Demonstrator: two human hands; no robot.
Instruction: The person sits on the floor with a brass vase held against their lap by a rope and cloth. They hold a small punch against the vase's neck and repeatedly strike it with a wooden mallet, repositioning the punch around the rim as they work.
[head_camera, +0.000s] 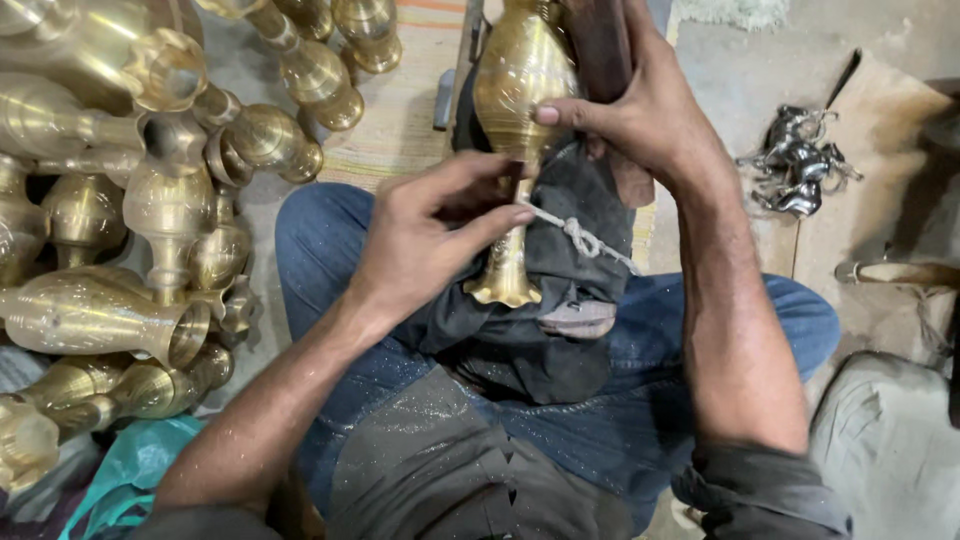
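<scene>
While the right hand (640, 120) pinches the polished, bulbous brass vase (515, 90) and the left hand (430, 235) pinches the knotted white cord (580, 238), a slack grip risks the vase slipping off the dark lap cloth (560, 320).

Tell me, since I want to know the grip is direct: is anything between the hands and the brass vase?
Nothing visible for the right hand: its thumb presses straight on the brass vase. The left hand pinches a knotted white cord beside the vase's neck.
</scene>
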